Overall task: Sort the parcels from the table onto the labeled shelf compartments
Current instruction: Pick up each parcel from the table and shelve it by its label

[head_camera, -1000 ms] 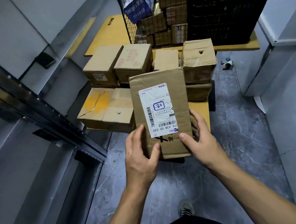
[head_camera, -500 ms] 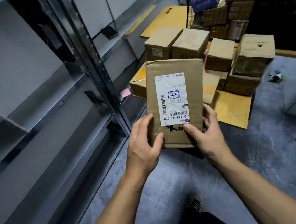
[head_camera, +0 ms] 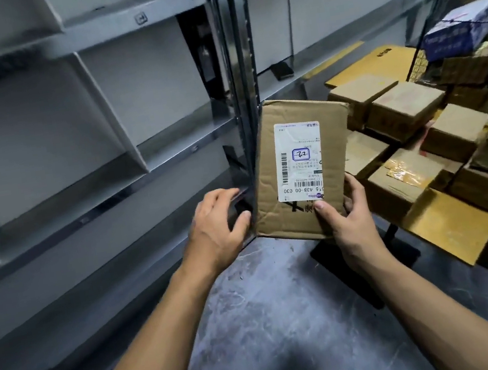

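I hold a flat brown cardboard parcel (head_camera: pixel 292 113) upright in front of the grey metal shelf (head_camera: pixel 85 40). Its white label carries a barcode and a handwritten "22". My right hand (head_camera: pixel 351 222) grips the parcel's lower right corner, thumb on the front and fingers behind the edge. My left hand (head_camera: pixel 216 221) hangs just left of the parcel's lower left edge with loosely curled fingers, the thumb tip near that edge. Several more brown parcels (head_camera: pixel 406 104) lie on the yellow table (head_camera: pixel 450 225) to the right.
A dark shelf post (head_camera: pixel 237 58) stands right behind the parcel's left side. Slanted dividers split the shelf compartments on the left. A wire cage (head_camera: pixel 473 65) stacked with boxes, a blue-white box (head_camera: pixel 461 29) on top, sits at the far right. Grey floor lies below.
My view has turned left toward the shelf, and the parcel has moved with it. My left hand has slipped off the parcel's front; the right hand keeps its grip.
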The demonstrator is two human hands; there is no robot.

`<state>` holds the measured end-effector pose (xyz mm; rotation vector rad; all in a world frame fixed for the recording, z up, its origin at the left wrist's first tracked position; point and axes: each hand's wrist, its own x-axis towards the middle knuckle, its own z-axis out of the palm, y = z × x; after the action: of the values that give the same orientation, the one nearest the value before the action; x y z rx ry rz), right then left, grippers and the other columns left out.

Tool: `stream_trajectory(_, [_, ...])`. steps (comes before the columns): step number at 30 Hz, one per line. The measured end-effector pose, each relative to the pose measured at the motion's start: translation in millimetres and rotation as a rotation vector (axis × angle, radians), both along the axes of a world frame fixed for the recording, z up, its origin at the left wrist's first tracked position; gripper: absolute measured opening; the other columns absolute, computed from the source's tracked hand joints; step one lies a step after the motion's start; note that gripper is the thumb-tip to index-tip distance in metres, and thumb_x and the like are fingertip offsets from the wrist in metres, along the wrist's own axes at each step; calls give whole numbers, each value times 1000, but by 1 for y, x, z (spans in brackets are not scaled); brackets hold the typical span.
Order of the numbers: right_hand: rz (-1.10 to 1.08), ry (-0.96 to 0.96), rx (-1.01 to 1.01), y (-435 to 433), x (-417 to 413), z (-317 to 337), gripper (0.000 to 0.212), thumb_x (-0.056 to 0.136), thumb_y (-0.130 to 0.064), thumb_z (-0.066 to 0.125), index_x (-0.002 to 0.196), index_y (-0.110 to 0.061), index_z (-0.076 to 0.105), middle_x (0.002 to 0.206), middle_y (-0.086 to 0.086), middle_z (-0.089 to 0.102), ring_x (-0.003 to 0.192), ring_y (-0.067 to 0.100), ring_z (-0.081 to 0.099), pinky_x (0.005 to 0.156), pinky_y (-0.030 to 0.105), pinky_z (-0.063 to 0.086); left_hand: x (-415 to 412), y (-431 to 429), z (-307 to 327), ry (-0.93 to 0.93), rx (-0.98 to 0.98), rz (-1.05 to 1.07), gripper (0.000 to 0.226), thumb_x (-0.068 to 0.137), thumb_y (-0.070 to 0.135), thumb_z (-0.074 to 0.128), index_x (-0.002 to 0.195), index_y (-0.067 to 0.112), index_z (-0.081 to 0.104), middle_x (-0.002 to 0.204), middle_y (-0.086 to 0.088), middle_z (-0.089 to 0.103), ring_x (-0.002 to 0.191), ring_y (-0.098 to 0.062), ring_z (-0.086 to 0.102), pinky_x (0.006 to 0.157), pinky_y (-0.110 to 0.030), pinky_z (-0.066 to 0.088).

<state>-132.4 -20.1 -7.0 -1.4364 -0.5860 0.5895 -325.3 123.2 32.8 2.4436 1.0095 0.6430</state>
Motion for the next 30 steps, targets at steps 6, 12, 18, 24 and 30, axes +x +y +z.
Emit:
stream_trajectory(6, [123,-32,65,-2,2,26,66,92,-15,72,142,-38,36,134,0,60,126,15,57,107,50,48,-23,-16,38,279,192,191,53,92,45,52,140,22,46,138,-2,46,124,-26,43,103,-40,37])
stream_trajectory(12, [254,-7,141,0,-11,51,62,93,-14,69,128,-56,39,127,-2,60,118,14,62,100,48,54,-43,-32,68,444,230,321,53,94,49,47,141,27,41,140,0,47,127,-25,42,104,-41,36])
stream_trajectory(18, [354,-56,183,22,-35,80,62,94,-16,67,136,-50,36,125,-7,58,114,15,63,101,52,52,-77,-42,90,416,218,447,54,93,49,47,142,27,40,141,0,47,127,-24,41,104,-41,36])
stream_trajectory(24, [455,-119,231,53,-84,100,63,96,-17,67,140,-46,32,129,-6,60,115,13,64,102,52,51,-138,-45,103,389,207,570,54,93,49,47,143,28,40,141,1,47,127,-23,42,106,-41,37])
stream_trajectory(30, [559,-171,279,81,-158,113,63,97,-17,65,142,-43,30,129,-8,60,116,7,62,107,45,49,-210,-40,116,372,205,669,53,94,48,47,143,27,40,141,0,47,128,-23,42,105,-41,37])
